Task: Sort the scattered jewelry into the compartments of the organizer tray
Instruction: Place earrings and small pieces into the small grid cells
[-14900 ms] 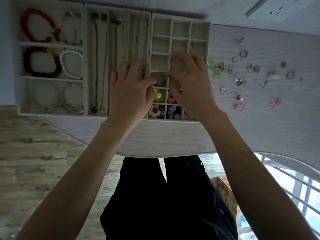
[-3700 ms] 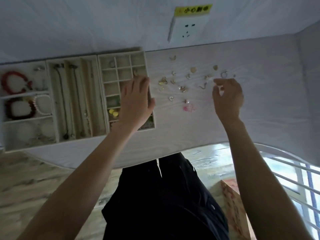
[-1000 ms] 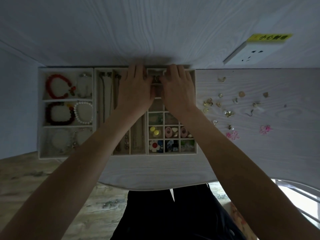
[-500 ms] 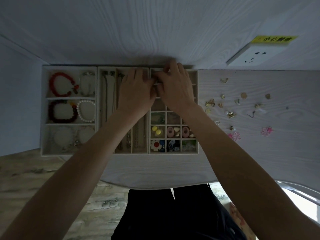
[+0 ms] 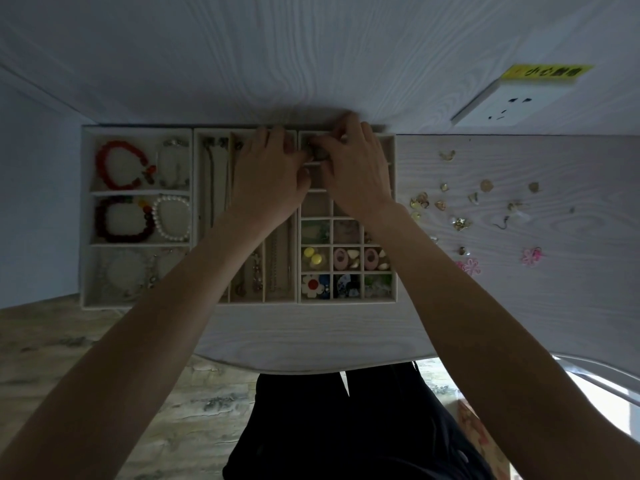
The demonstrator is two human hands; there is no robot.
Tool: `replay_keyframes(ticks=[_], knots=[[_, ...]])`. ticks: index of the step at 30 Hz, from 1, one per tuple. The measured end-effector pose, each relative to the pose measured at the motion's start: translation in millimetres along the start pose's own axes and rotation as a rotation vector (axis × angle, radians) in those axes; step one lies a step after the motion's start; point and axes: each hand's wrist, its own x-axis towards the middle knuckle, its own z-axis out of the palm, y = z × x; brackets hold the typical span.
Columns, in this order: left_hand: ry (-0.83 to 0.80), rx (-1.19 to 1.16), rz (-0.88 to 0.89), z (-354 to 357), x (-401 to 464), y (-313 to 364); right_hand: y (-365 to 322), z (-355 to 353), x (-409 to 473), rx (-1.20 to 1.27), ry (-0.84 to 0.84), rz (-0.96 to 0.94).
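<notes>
A red bracelet [image 5: 116, 166] lay in the beige tray [image 5: 85, 216]; pink flowers [image 5: 471, 266] dotted the white wood-grain counter [image 5: 519, 306].

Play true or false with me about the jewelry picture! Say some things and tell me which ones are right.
1. Both hands are at the far end of the grid tray. True.
2. The red bracelet lies loose on the table. False: it sits in the far compartment of the left tray.
3. Two yellow beads share one grid compartment. True.
4. The pink flowers are already in a tray. False: they lie on the table, right of the trays.
5. The left hand is picking up earrings from the table. False: it is over the trays, beside the right hand.
</notes>
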Motion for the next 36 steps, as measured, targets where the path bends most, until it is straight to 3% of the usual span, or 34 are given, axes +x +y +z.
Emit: replay_keyframes(ticks=[9, 13, 15, 23, 33, 36], knots=[[0.065, -0.225, -0.018, -14, -21, 14, 1, -12, -20, 0.153, 0.098, -0.027], [0.063, -0.513, -0.061, -21, -40, 53, 16, -41, -60, 0.283, 0.177, 0.117], [0.035, -0.550, -0.053, -16, -51, 75, 34, -59, -91, 0.357, 0.212, 0.178], [0.006, -0.210, -0.007, 19, -70, 137, 142, -89, -181, 0.289, 0.241, 0.421], [0.031, -0.005, -0.078, 32, -71, 144, 193, -77, -114, -0.066, 0.135, 0.154], [0.047, -0.010, -0.100, 34, -72, 145, 196, -76, -100, -0.108, 0.029, 0.124]])
